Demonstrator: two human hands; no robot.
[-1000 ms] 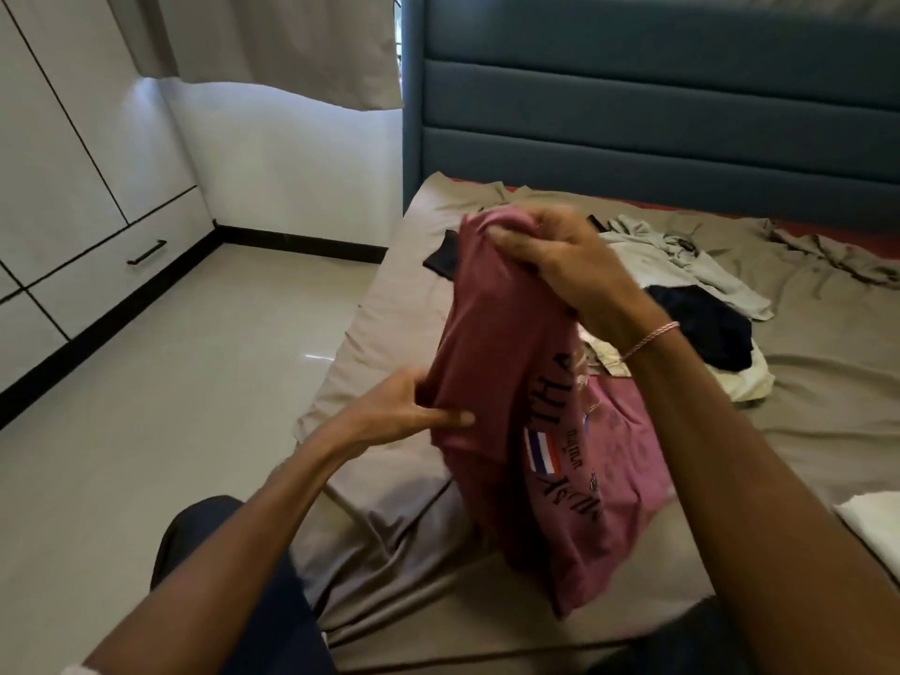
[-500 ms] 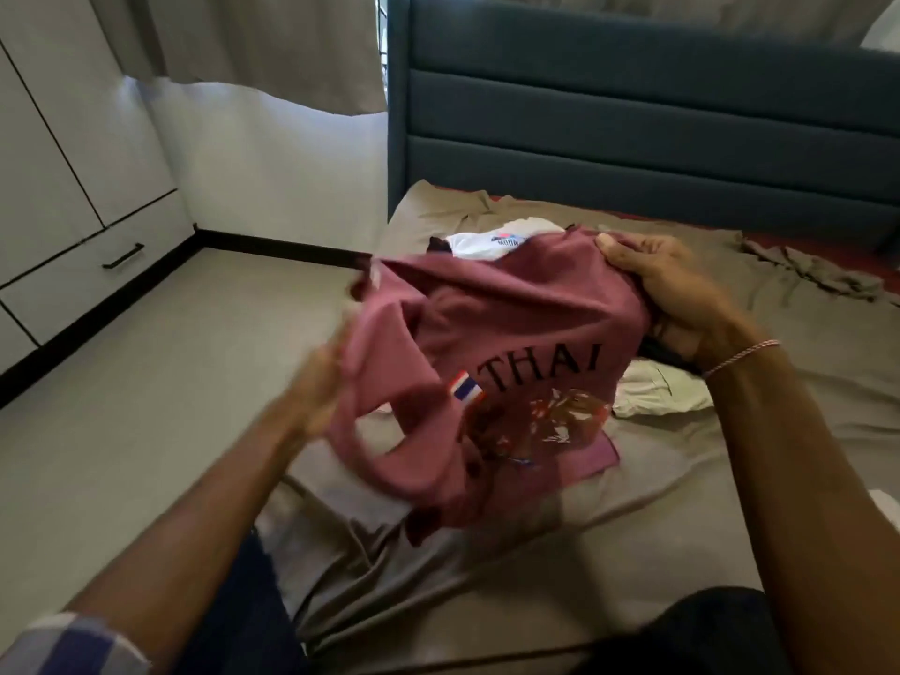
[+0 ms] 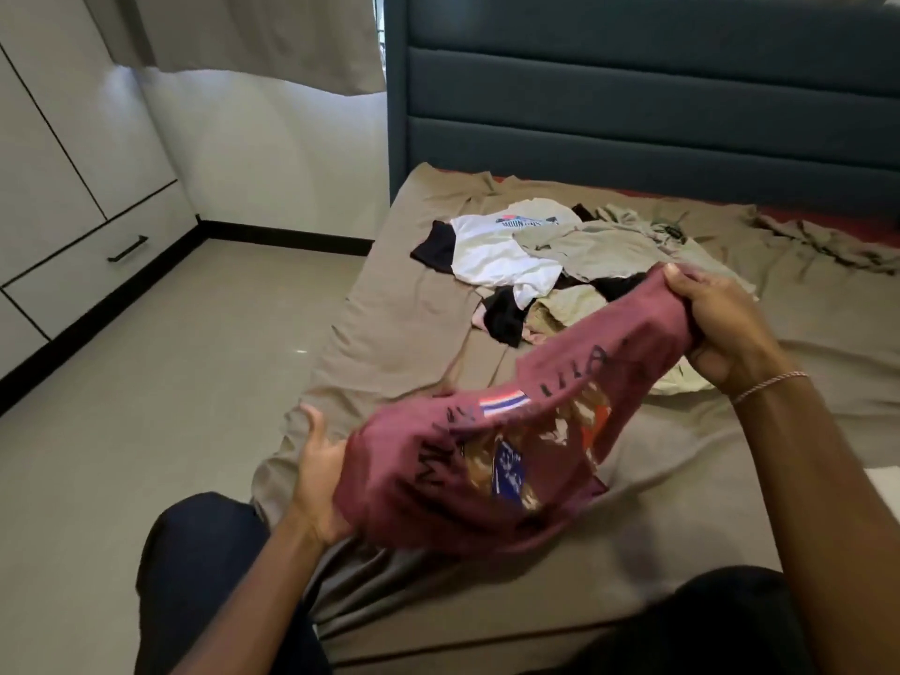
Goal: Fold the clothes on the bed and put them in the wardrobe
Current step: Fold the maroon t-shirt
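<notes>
I see my right hand [image 3: 721,328], right of centre, bunching one end of a maroon T-shirt [image 3: 438,479] in a tight grip. My left hand [image 3: 319,475], lower left, clasps the other end, its fingers hidden under the cloth. The shirt stretches between them above the tan bed sheet [image 3: 389,333]. It is blurred and shows black lettering, a striped flag and an orange-and-blue print. Unfolded clothes [image 3: 511,255] lie beyond, and the wardrobe [image 3: 44,153] is at upper left.

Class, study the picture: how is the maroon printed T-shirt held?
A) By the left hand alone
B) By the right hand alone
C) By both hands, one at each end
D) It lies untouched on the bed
C: the left hand holds the near end of the maroon T-shirt and the right hand grips its far end.
</notes>
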